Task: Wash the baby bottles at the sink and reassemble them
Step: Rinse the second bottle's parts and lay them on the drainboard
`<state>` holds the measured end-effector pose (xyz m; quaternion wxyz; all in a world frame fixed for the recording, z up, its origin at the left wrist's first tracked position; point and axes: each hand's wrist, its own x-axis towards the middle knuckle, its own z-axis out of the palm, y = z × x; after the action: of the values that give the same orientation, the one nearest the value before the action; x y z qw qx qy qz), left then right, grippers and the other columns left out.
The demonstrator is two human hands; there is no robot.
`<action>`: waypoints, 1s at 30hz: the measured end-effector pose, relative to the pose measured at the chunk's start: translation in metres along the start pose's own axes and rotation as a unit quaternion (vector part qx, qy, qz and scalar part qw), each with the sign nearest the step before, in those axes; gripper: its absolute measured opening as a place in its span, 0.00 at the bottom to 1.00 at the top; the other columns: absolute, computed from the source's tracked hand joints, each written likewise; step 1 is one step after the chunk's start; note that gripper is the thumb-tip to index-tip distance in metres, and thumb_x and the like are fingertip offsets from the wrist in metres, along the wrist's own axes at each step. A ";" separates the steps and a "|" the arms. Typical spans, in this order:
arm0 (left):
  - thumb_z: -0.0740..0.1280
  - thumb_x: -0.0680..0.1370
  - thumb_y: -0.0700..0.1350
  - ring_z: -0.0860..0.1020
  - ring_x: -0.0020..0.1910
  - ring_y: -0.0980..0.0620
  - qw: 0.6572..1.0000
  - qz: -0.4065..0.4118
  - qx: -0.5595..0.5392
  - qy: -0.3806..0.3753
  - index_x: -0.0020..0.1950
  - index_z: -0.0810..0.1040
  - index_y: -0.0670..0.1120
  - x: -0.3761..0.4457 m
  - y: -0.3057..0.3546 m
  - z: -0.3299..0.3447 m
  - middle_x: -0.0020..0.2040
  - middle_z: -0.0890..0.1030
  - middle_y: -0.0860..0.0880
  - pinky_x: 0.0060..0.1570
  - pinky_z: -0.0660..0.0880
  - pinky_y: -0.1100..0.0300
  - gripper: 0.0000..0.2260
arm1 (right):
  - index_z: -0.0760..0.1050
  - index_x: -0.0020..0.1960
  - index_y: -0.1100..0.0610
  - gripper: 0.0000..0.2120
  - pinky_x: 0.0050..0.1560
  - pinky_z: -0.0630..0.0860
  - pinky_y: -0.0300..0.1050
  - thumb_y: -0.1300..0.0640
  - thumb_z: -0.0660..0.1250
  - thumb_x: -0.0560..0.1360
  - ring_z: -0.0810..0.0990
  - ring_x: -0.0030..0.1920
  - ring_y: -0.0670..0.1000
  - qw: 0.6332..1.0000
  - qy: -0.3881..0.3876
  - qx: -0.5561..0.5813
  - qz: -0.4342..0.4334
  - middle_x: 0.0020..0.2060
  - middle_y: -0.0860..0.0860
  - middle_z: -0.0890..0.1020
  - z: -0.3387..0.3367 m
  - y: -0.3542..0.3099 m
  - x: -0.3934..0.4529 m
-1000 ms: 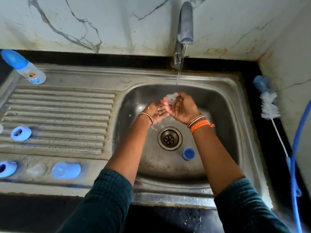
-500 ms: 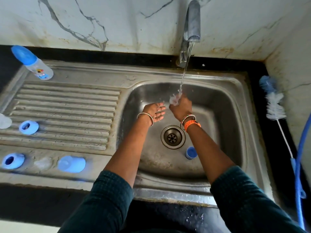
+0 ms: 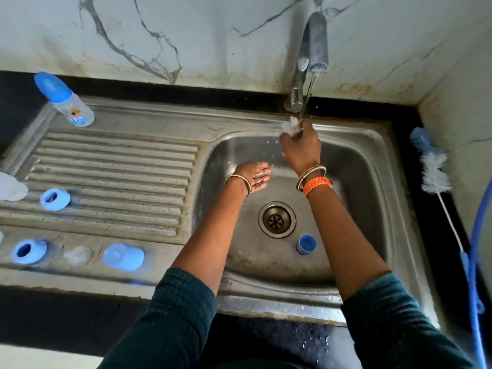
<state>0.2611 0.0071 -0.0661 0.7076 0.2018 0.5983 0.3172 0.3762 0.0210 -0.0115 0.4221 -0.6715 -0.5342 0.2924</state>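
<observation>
Two hands work over the steel sink (image 3: 372,161), and only one is busy. Up beside the tap (image 3: 311,49), the right hand (image 3: 300,147) pinches a small clear teat (image 3: 291,127) in curled fingers, held right under the thin stream of water, presumably so the flow runs through and over the soft part. Below the tap, over the basin, the left hand (image 3: 254,175) hovers with wet fingers straight and spread, holding nothing (probably waiting to take the teat or catch drips).

A small blue cap (image 3: 306,244) lies in the basin just beside the drain (image 3: 277,219), so it likely has yet to be rinsed or picked out. Left of the basin, on the ribbed draining board (image 3: 119,166), the parts look laid out to drip: a blue screw ring (image 3: 54,199), and nearer the front edge a second blue ring (image 3: 28,251), a clear rounded piece (image 3: 77,255) that is too blurred to name, and a blue dome cap (image 3: 123,256) on its side. At the board's far corner stands an assembled bottle (image 3: 65,102), clear plastic with a printed picture and a blue cap. Right of the sink, on the dark bench (image 3: 452,235), rests a bottle brush (image 3: 432,166) with white and blue bristles on a thin wire handle.

The steel is dull and water-spotted; the plastic parts are smooth and glossy.
</observation>
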 end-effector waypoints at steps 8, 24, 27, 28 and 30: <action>0.51 0.83 0.40 0.76 0.53 0.49 0.996 0.084 0.015 -0.017 0.62 0.75 0.42 -0.048 0.020 -0.011 0.61 0.78 0.44 0.50 0.74 0.57 0.16 | 0.67 0.62 0.64 0.22 0.54 0.75 0.49 0.58 0.71 0.73 0.77 0.57 0.61 0.982 -0.095 -0.161 0.036 0.56 0.61 0.78 -0.025 -0.010 -0.024; 0.57 0.72 0.28 0.80 0.49 0.42 0.837 0.368 0.192 0.357 0.48 0.80 0.37 -0.158 -0.001 -0.253 0.47 0.82 0.43 0.49 0.75 0.57 0.14 | 0.78 0.52 0.57 0.12 0.52 0.73 0.47 0.54 0.72 0.70 0.78 0.49 0.52 0.933 -0.263 -0.096 -0.228 0.46 0.50 0.81 0.137 -0.110 -0.130; 0.57 0.70 0.27 0.78 0.46 0.50 0.820 0.364 0.224 0.381 0.48 0.81 0.38 -0.171 -0.011 -0.290 0.45 0.80 0.49 0.44 0.71 0.68 0.15 | 0.79 0.54 0.48 0.15 0.67 0.61 0.53 0.45 0.71 0.70 0.69 0.65 0.53 0.881 -0.318 -0.203 -0.286 0.60 0.48 0.76 0.192 -0.112 -0.153; 0.57 0.70 0.27 0.78 0.46 0.51 0.815 0.364 0.224 0.392 0.47 0.81 0.38 -0.174 -0.013 -0.299 0.45 0.81 0.49 0.44 0.71 0.67 0.16 | 0.79 0.55 0.47 0.15 0.69 0.55 0.54 0.44 0.71 0.70 0.65 0.69 0.53 0.869 -0.325 -0.226 -0.298 0.64 0.48 0.73 0.206 -0.111 -0.159; 0.58 0.70 0.27 0.77 0.45 0.51 0.803 0.372 0.218 0.412 0.46 0.82 0.38 -0.180 -0.013 -0.316 0.44 0.81 0.48 0.47 0.71 0.64 0.15 | 0.79 0.55 0.46 0.15 0.69 0.49 0.57 0.44 0.71 0.70 0.58 0.72 0.54 0.854 -0.326 -0.249 -0.319 0.69 0.49 0.68 0.228 -0.113 -0.166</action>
<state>-0.0591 -0.1564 -0.0096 0.1598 0.4081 0.7657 0.4708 0.0884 -0.0728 -0.0297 0.1127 -0.4130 -0.8810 0.2016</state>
